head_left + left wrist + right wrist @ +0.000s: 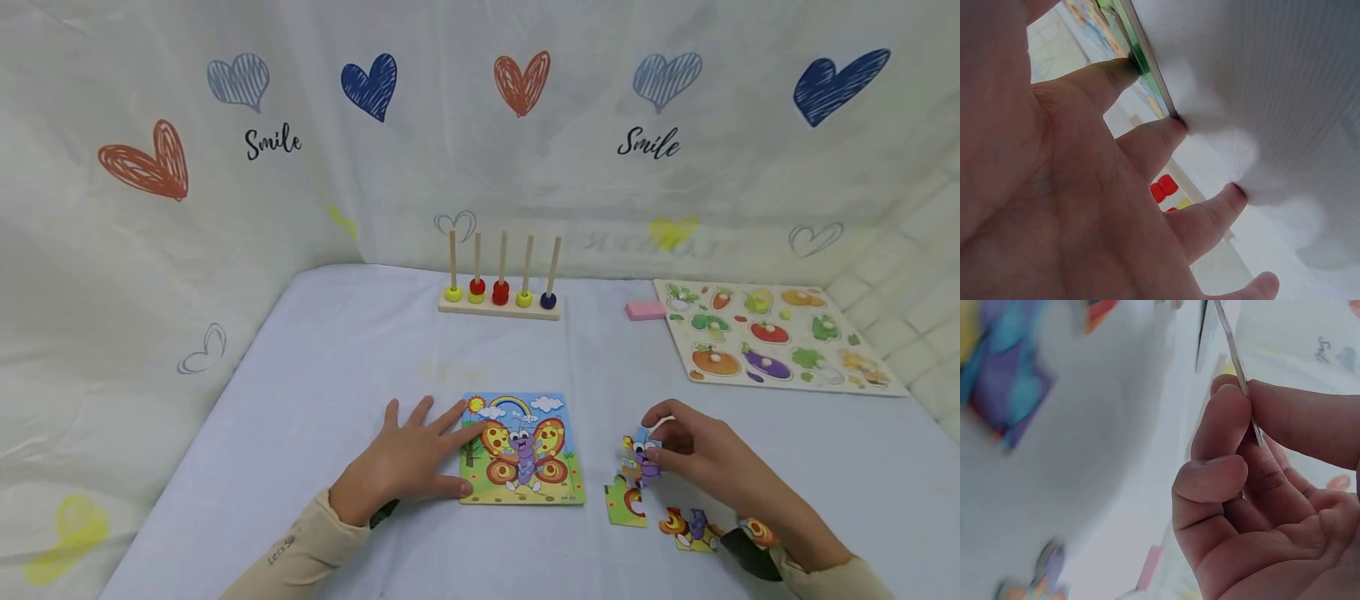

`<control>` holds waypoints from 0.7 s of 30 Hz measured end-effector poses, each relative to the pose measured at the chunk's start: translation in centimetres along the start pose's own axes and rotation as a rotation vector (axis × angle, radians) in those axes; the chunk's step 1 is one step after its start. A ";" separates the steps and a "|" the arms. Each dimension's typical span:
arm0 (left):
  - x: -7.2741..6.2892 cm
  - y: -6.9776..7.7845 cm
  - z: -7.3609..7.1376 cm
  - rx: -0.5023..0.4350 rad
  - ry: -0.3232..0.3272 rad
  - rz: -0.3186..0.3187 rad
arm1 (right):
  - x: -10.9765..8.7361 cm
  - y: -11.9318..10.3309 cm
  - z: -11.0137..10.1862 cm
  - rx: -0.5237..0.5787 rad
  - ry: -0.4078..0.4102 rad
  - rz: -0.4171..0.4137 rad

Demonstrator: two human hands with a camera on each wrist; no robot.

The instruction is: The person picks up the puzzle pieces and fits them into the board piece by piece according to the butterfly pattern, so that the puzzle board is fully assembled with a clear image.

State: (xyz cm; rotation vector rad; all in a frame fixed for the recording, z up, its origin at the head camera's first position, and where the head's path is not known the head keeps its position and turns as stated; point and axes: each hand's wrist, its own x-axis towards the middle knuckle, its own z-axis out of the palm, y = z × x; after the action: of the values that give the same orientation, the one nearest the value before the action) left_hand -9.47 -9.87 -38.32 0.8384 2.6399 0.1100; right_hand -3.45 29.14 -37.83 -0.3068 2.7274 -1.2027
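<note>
My left hand [401, 461] lies spread on the left side of a square butterfly puzzle [525, 492]. Its thumb and some fingers touch the puzzle's edge, and other fingertips rest on the cloth in the left wrist view. To the right, my right hand [703, 452] pinches a puzzle piece [649, 457] showing a butterfly's face. The right wrist view shows that piece edge-on between thumb and fingers. Just below it lies a green puzzle piece [624, 507]. A purple-and-orange puzzle piece [697, 533] lies nearer me, and another piece [759, 532] is partly hidden by my right wrist.
At the back of the white-covered table [337, 350] stands a wooden peg stacker [498, 308] with coloured beads. A vegetable peg board [780, 337] lies at the back right beside a pink block [645, 311]. A curtain printed with hearts [450, 167] hangs behind.
</note>
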 end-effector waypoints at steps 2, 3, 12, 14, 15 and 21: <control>0.0 0.0 0.0 0.000 0.002 0.000 | 0.5 -0.5 0.3 0.014 -0.010 -0.006; 0.0 0.0 0.0 0.000 0.002 0.000 | 0.7 -0.7 0.4 0.013 -0.015 -0.008; -0.2 0.0 0.0 0.010 0.001 -0.008 | 3.1 -2.9 1.8 0.004 -0.054 -0.059; -0.2 0.1 -0.1 0.009 0.002 -0.007 | 3.6 -3.2 2.2 -0.002 -0.054 -0.069; -0.3 0.1 -0.1 0.007 0.002 -0.006 | 3.9 -3.4 2.3 -0.005 -0.054 -0.075; -0.3 0.2 -0.2 0.000 0.000 -0.010 | 5.2 -4.4 3.3 0.001 -0.066 -0.116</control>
State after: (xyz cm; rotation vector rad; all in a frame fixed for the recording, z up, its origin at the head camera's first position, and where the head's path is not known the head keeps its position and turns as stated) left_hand -9.23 -9.88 -37.97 0.8255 2.6440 0.1075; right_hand -7.21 22.60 -37.03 -0.5027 2.6850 -1.1987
